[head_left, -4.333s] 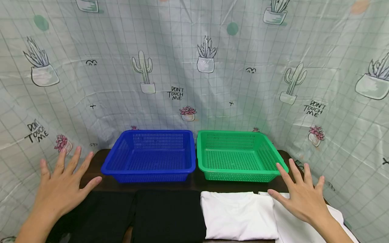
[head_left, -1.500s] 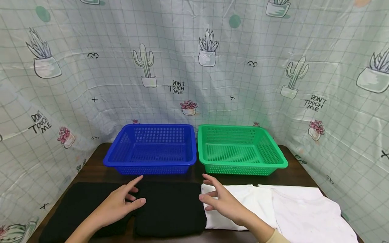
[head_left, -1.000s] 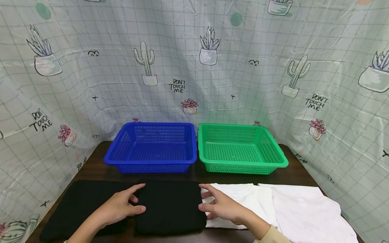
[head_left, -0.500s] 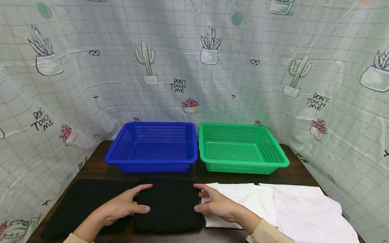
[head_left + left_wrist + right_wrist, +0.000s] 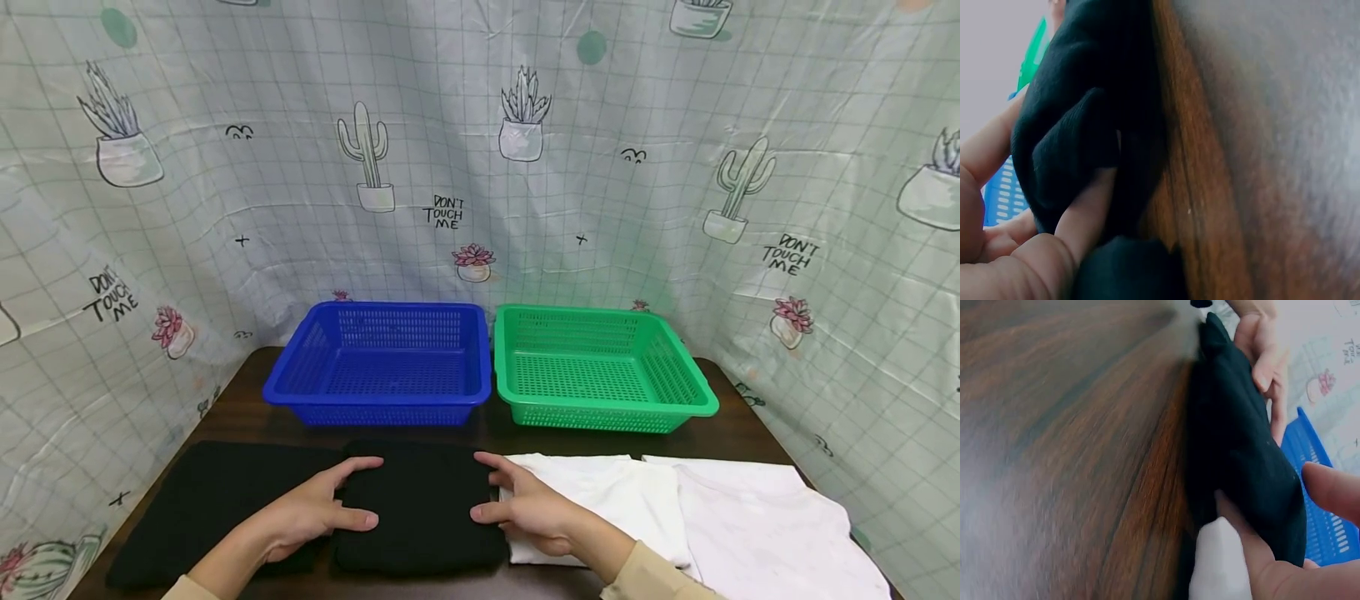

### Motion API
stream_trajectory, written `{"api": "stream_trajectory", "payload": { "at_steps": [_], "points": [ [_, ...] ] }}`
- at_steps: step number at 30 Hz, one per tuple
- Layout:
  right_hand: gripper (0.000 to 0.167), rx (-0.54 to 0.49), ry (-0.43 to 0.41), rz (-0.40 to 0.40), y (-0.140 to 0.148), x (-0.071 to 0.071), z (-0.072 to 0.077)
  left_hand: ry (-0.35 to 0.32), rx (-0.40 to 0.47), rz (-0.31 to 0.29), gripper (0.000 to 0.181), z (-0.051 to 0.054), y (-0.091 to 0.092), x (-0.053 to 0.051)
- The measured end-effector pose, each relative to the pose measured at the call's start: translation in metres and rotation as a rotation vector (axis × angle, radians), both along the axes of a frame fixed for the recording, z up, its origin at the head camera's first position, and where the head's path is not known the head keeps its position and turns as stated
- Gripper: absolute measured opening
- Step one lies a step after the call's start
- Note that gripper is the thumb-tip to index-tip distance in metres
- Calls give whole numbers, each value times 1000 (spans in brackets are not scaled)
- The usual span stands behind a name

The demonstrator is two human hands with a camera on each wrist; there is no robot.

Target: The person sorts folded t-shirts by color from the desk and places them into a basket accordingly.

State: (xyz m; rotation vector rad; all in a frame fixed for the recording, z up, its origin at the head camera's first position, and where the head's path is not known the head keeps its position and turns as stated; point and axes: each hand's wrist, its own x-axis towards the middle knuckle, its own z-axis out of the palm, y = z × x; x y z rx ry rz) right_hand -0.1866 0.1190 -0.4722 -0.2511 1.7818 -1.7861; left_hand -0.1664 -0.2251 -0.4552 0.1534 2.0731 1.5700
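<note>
Head view: folded black garment [image 5: 423, 500] lies flat between my hands, near the front edge of the desk [image 5: 738, 421], slightly left of its middle. Left hand [image 5: 311, 508] is at its left side, right hand [image 5: 536, 507] at its right, fingertips pointing inward at each other across it. Neither hand is clearly nearer; both overlap their side about equally. Long axis reads left-right, parallel to the front edge, so I'm on the two short ends; depth is foreshortened, so call that likely, not certain. Hands are well apart from each other, each clamped on the garment. Left wrist view: one finger [image 5: 1088, 215] tucked into the cloth edge on the desk side, another digit against the opposite face. Right wrist view is similar: finger tucked in low, another digit up by the top face, contact there hard to call. Can't tell whether the underside is off the desk. Neighbours: second black garment [image 5: 217, 500] partly behind my left forearm, out to the left edge; folded white garment [image 5: 630, 500] under the right hand's side; white shirt [image 5: 780, 525] toward the right front corner. Containers: blue basket [image 5: 378, 400] by the back edge, left half, straight beyond the black garment; green basket [image 5: 607, 406] just beside it, toward the right rear corner. Slotted floors show in both, no garment inside either.
</note>
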Motion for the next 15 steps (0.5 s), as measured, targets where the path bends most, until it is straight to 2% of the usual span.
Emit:
{"api": "stream_trajectory", "payload": {
  "at_steps": [9,12,15],
  "points": [
    [93,-8,20,-50,-4,1,-6,-7,77,-3,87,-3,5,1],
    [92,-43,21,-51,-2,2,-4,-10,134,-14,88,-4,5,2],
    [92,-73,30,-38,2,4,3,6,163,-13,88,3,6,4]
  ]
}}
